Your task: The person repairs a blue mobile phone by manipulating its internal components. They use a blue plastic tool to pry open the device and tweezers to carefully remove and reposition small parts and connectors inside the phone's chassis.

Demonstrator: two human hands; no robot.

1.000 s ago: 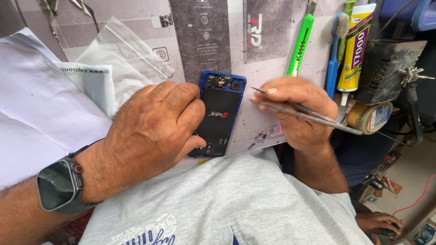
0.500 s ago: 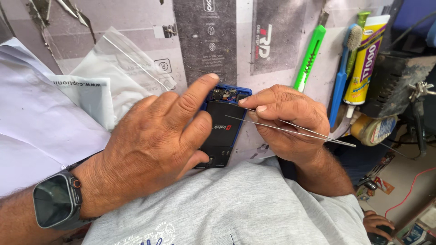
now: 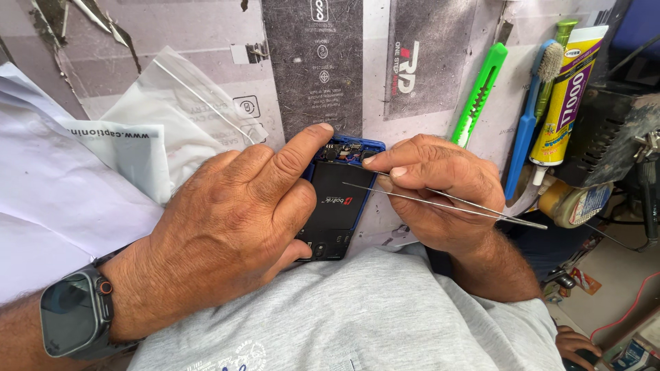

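Opened blue phone (image 3: 337,206), back cover off and black battery exposed, lies at centre on the bench mat (image 3: 385,82). Left hand (image 3: 234,233), at 8 o'clock, clamps it, forefinger extended to its top edge. Right hand (image 3: 433,185), at 3 o'clock, pinches tweezers (image 3: 447,203). Green cutter (image 3: 478,93) lies at 1 o'clock.

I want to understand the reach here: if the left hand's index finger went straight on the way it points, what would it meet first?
The left hand points its index finger up-right. It would probably first meet the dark printed strip just past the opened blue phone; depth is unclear.
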